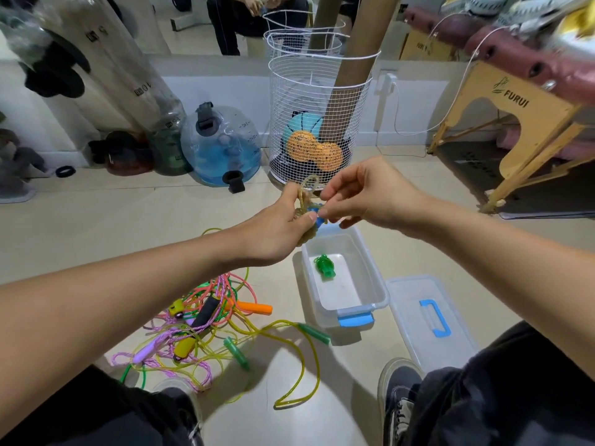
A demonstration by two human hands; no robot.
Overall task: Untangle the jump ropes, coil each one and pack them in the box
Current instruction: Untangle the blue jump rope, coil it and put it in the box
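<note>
pinching a coiled yellow-green rope with blue handles (310, 217) in both hands (283, 235) (363, 194), you've one green coil (325, 267) boxed, tangled pile (199, 329) left.

You can read "FURUI" on the wooden table end panel (515, 101); the cardboard box (421, 46) behind shows a blurry "FURUI" too, nothing else legible.

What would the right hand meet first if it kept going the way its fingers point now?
The right hand points left, at the coiled rope bundle with blue handles gripped by the left hand. It would likely meet that bundle at once, then the left fingers; depth looks close.
</note>
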